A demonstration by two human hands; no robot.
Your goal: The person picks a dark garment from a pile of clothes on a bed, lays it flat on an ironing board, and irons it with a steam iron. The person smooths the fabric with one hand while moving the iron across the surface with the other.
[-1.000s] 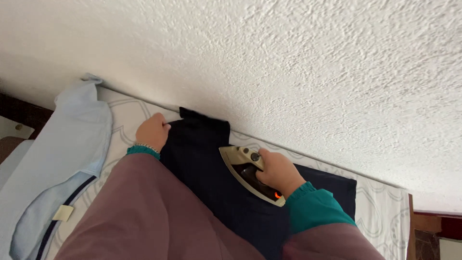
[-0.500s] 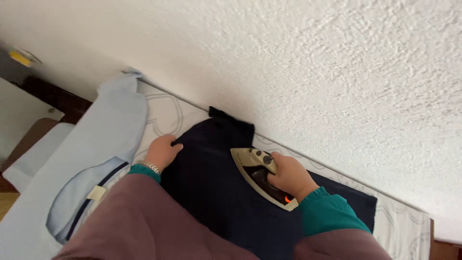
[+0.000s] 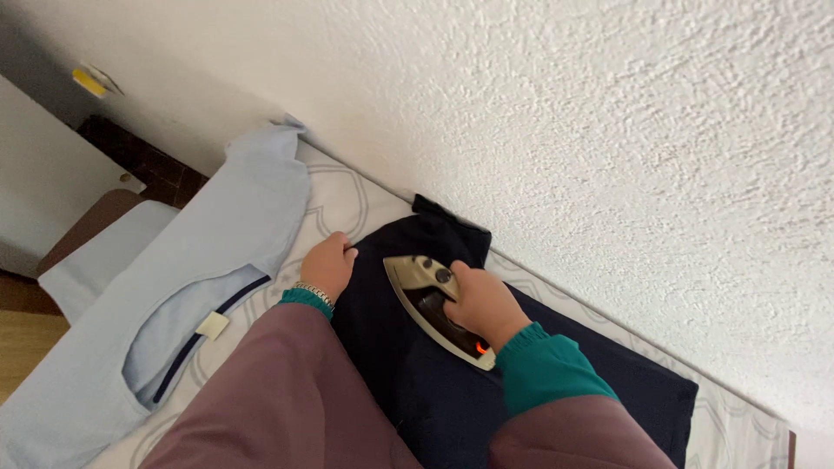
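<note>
A dark navy garment (image 3: 408,365) lies flat on a white patterned ironing surface (image 3: 334,195) against a textured white wall. My right hand (image 3: 480,304) grips the handle of a beige clothes iron (image 3: 426,291) that rests on the garment, its orange light lit. My left hand (image 3: 327,263) presses the garment's left edge, fingers curled on the cloth. Both arms wear mauve sleeves with teal cuffs.
A light blue shirt (image 3: 208,260) with a dark inner stripe and a small label lies to the left, hanging over the board's end. The white wall (image 3: 565,130) runs along the far side. A brown chair seat and wooden floor (image 3: 22,347) show at the far left.
The iron has slid left along the dark garment toward its upper end. My left hand stays on the garment's edge. The view has shifted, showing more of the blue shirt.
</note>
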